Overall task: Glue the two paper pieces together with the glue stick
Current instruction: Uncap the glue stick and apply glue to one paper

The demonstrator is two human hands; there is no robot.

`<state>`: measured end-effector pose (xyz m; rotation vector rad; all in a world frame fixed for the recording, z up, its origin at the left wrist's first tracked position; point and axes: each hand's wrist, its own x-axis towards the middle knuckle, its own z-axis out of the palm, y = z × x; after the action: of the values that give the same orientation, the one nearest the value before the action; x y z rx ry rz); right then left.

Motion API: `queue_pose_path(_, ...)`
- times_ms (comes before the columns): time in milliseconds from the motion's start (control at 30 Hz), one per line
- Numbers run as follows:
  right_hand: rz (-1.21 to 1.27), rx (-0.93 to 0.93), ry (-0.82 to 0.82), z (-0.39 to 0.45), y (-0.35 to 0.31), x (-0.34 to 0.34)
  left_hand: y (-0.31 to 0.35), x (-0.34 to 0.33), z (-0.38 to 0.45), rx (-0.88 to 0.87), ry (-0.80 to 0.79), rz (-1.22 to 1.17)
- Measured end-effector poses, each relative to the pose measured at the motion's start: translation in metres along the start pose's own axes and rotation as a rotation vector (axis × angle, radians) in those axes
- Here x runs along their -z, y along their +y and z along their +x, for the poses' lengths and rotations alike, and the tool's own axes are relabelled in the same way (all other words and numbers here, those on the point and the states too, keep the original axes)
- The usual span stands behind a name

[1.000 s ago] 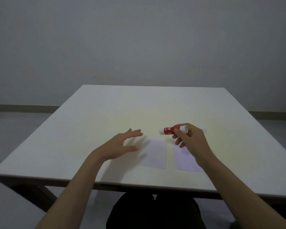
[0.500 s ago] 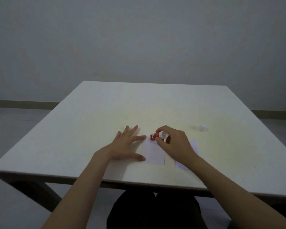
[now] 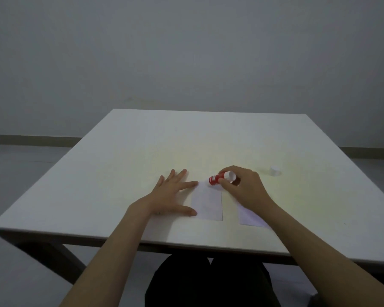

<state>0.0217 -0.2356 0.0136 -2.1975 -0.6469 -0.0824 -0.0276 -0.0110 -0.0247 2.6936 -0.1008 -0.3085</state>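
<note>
Two small white paper pieces lie side by side near the table's front edge. The left paper [image 3: 208,201] is pinned flat by my left hand [image 3: 171,196], fingers spread, thumb and forefinger on its left edge. My right hand [image 3: 242,187] grips a red glue stick [image 3: 217,179] with a white end, tilted down so its tip meets the top right corner of the left paper. The right paper [image 3: 247,216] is partly hidden under my right wrist.
A white cap [image 3: 274,171] stands on the table [image 3: 120,162] to the right of my right hand. Beyond the table are a plain grey wall and floor. Dark-clothed legs show under the front edge.
My right hand carried the glue stick left from above the right paper to the left paper's top corner. My left hand came down flat onto the left paper's edge.
</note>
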Motion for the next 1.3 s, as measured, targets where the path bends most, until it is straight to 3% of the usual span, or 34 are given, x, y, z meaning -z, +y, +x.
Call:
queue_pose_path(233,0.004,0.200,-0.245,-0.037,-0.010,-0.001,-0.005,-0.005,0.002,-0.009,0.022,-0.002)
queue_pose_path(333,0.091,0.091,-0.182,-0.021,-0.001,0.006,-0.004,-0.004,0.001,-0.006,0.014,0.010)
queue_pose_path(500,0.029,-0.003,-0.012,-0.007,0.011,0.015,-0.004,-0.002,0.000,-0.005,0.012,-0.023)
queue_pose_path(700,0.013,0.183,-0.234,-0.045,-0.001,0.013,-0.005,-0.005,0.001,-0.006,0.034,-0.028)
queue_pose_path(933,0.049,0.037,-0.070,-0.026,0.014,0.024,0.000,-0.001,-0.003,0.001,0.023,-0.060)
queue_pose_path(1167,0.057,0.138,-0.233,-0.053,0.008,0.034,-0.001,-0.002,-0.002,0.008,0.022,-0.051)
queue_pose_path(1300,0.050,0.041,-0.143,-0.039,0.012,0.037,-0.001,-0.001,-0.003,0.007,0.020,-0.043)
